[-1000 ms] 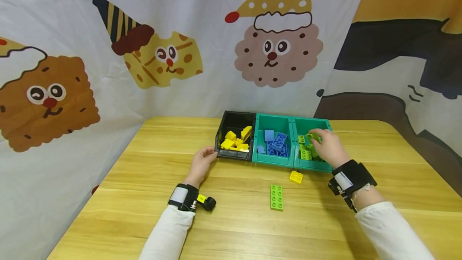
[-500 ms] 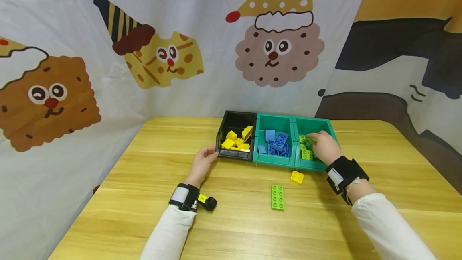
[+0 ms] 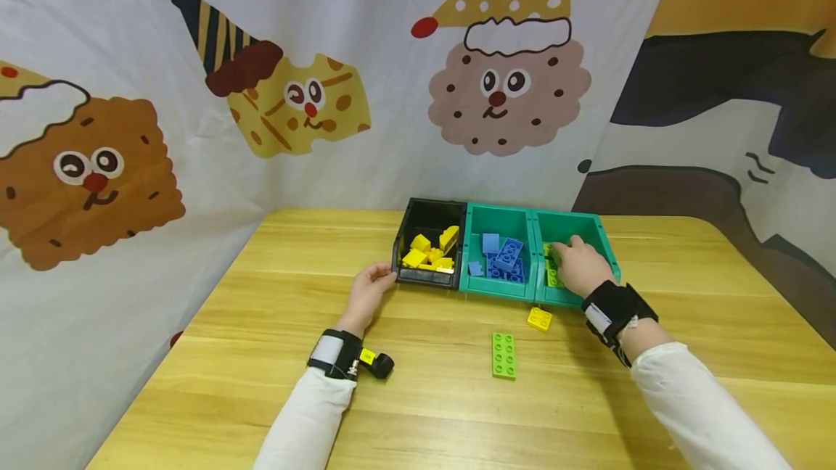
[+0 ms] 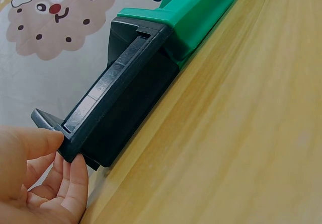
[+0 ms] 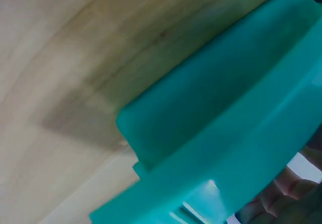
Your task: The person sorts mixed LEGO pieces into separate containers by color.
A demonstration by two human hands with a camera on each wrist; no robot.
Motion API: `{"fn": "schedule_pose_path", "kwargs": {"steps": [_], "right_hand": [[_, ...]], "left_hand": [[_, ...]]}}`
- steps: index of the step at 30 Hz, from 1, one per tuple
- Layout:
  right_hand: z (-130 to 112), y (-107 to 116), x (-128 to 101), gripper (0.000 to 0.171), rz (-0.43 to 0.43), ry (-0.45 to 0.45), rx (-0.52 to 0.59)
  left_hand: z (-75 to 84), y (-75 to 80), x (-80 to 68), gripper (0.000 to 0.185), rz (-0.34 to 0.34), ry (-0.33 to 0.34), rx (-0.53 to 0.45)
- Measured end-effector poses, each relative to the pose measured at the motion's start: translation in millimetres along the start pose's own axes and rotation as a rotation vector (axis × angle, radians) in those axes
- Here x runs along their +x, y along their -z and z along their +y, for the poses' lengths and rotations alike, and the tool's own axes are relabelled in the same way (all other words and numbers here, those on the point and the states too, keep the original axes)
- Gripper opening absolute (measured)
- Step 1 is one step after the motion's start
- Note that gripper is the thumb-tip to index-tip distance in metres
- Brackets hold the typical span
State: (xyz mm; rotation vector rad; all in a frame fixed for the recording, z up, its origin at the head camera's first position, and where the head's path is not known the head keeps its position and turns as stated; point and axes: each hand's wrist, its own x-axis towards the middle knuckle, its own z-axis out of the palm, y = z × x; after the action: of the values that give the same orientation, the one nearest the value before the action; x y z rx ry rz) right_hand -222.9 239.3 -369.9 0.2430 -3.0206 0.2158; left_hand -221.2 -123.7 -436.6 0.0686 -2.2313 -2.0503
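My left hand [image 3: 366, 296] holds the front left corner of a black bin [image 3: 426, 278]. In the left wrist view, its thumb lies on the rim and the other fingers curl under the corner. Yellow bricks [image 3: 415, 258] lie in that bin. My right hand [image 3: 583, 267] reaches down into the right teal bin [image 3: 573, 220], over light green bricks [image 3: 552, 277]. Its fingertips are hidden by the hand itself, and I cannot tell whether they grip a brick. The right wrist view shows curled fingers [image 5: 289, 194] behind the teal wall.
Between the two outer bins, a middle teal bin [image 3: 496, 287] holds blue bricks [image 3: 506, 255]. In front lie a small yellow brick [image 3: 539, 318] and a longer light green brick [image 3: 503, 355] on the wooden table [image 3: 418, 412]. A printed cloth [image 3: 392, 172] hangs behind.
My right hand, earlier with a green brick at its fingertips above the right bin, has shifted slightly left and lower into the bin. My left hand stays at the black bin's corner.
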Motion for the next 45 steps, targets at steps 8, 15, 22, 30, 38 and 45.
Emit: {"fn": "schedule_pose_path", "kwargs": {"steps": [8,15,22,30,38,45], "right_hand": [[3.4,-1.9,3.4,0.047,-0.04,0.001,0.005],[4.9,7.8,-0.5,0.05,-0.03,0.0,0.086],[6.8,10.2,-8.2,0.044,0.07,0.035,0.135],[-2.1,5.0,-29.5,0.04,0.132,0.033,0.257],[-13.7,1.4,-54.6,0.035,0.186,0.063,0.332],[-19.0,-0.3,-78.3,0.027,0.143,0.091,0.374]], "left_hand": [[-0.4,0.9,0.4,0.022,0.004,0.005,0.009],[-0.9,1.1,1.6,0.023,0.0,0.004,0.014],[1.3,0.7,0.7,0.024,-0.002,-0.01,0.012],[0.9,0.1,1.8,0.023,0.004,0.0,0.012],[7.4,1.4,-2.7,0.025,-0.015,-0.005,-0.003],[-0.8,0.7,0.8,0.026,-0.009,0.014,0.016]]}}
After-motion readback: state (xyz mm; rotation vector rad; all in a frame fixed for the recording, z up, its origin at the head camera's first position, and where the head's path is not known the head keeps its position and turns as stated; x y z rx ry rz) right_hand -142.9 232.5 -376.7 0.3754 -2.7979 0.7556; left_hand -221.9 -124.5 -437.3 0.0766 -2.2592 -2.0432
